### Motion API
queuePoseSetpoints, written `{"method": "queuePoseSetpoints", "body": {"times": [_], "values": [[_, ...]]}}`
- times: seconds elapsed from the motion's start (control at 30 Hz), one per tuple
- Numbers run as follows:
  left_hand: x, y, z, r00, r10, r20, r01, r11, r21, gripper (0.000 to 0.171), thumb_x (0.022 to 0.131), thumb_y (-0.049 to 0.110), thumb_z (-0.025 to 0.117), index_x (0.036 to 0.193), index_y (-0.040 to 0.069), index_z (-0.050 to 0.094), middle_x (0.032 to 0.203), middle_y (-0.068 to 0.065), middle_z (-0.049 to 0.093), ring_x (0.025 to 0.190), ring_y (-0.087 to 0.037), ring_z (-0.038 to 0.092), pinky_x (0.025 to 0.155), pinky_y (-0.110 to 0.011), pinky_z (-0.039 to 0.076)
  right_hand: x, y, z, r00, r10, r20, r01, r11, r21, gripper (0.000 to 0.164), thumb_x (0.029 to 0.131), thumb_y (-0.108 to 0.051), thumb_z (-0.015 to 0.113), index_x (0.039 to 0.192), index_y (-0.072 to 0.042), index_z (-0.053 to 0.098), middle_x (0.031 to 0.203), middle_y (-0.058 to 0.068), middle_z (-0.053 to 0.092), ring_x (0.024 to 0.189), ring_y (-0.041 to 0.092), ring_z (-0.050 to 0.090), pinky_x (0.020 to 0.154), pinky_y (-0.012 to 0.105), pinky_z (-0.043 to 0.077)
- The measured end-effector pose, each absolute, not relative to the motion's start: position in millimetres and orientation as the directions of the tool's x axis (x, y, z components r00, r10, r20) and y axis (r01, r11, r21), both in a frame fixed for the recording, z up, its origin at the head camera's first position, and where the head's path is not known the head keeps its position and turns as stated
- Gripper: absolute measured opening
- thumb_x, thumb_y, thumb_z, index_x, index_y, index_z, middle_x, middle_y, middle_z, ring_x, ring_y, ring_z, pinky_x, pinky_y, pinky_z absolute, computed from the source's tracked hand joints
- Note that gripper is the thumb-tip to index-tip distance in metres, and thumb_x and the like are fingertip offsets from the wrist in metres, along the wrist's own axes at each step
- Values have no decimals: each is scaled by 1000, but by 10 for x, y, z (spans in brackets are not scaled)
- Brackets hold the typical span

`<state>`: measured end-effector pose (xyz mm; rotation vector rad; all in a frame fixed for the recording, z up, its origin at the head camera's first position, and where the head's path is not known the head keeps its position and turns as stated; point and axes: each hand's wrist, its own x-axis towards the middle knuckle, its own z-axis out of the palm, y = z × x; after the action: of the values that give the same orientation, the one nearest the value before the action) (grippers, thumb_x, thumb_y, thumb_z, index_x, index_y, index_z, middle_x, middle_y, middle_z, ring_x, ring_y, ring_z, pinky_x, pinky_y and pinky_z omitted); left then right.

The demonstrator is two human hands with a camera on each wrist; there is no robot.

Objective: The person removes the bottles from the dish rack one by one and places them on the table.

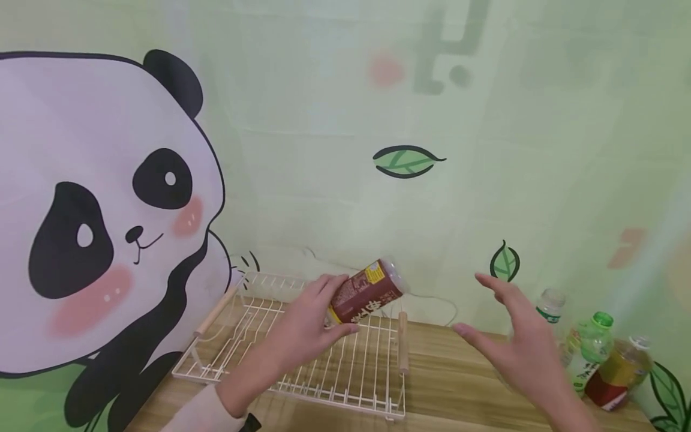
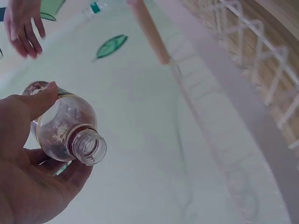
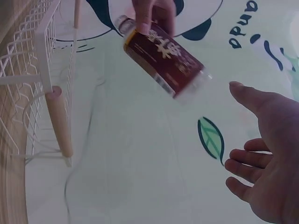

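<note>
My left hand (image 1: 302, 324) grips a clear plastic bottle (image 1: 367, 292) with a dark red label above the white wire rack. The bottle is tilted, its base toward the upper right. In the left wrist view its threaded mouth (image 2: 91, 147) has no cap, and the bottle (image 2: 65, 126) looks empty. Apart from the bottle, my right hand (image 1: 526, 348) hangs in the air to the right, thumb and fingers spread with nothing between them. The right wrist view shows the same open right hand (image 3: 275, 149) beside the bottle's base.
The white wire rack (image 1: 372, 360) with wooden handles (image 1: 403, 342) stands on the wooden table (image 1: 448, 378). At the right are a clear bottle (image 1: 550, 303), a green bottle (image 1: 591, 345) and a red-labelled bottle (image 1: 618, 372). A panda-printed cloth (image 1: 324, 150) hangs behind.
</note>
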<state>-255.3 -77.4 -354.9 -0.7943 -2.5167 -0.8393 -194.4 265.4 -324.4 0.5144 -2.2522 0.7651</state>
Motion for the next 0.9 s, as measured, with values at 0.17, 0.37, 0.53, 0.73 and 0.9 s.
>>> {"method": "queuePoseSetpoints", "body": {"times": [0.17, 0.37, 0.53, 0.73, 0.9], "values": [[-2423, -568, -3470, -712, 468, 523, 668, 682, 298, 82, 85, 37, 91, 151, 8, 51, 140, -3, 60, 125, -20, 58, 105, -38, 56, -2003, 2458, -3226, -647, -269, 714, -616, 736, -281, 107, 73, -28, 100, 163, -20, 42, 157, 6, 53, 142, 33, 51, 113, 42, 48], [-2407, -353, -3412, -658, 536, 529, 702, 691, 172, 78, 84, 32, 93, 149, 13, 55, 139, 0, 60, 128, -20, 56, 106, -36, 55, -2079, 2288, -3236, -628, -389, 674, -649, 740, -177, 113, 73, -34, 100, 164, -12, 38, 161, 13, 47, 142, 39, 50, 106, 63, 51], [-2408, -274, -3411, -633, 574, 520, 722, 679, 129, 78, 83, 28, 94, 148, 11, 55, 140, -1, 60, 130, -21, 55, 107, -33, 53, -2136, 2188, -3255, -582, -486, 652, -680, 731, -62, 109, 70, -38, 101, 157, -4, 46, 155, 13, 52, 136, 36, 54, 107, 57, 52], [-2387, -224, -3410, -618, 609, 497, 734, 674, 86, 80, 82, 27, 94, 149, 10, 54, 143, 0, 59, 133, -21, 53, 111, -32, 51, -2161, 2110, -3324, -562, -555, 613, -676, 735, 45, 101, 71, -39, 100, 150, 1, 53, 146, 14, 59, 130, 35, 58, 109, 55, 51], [-2353, -196, -3412, -596, 629, 499, 751, 657, 69, 77, 83, 27, 94, 147, 9, 56, 141, 0, 60, 131, -20, 54, 108, -29, 52, -2151, 2064, -3366, -584, -553, 595, -637, 766, 87, 87, 74, -37, 99, 143, 1, 60, 137, 13, 66, 124, 32, 62, 110, 56, 50]]}}
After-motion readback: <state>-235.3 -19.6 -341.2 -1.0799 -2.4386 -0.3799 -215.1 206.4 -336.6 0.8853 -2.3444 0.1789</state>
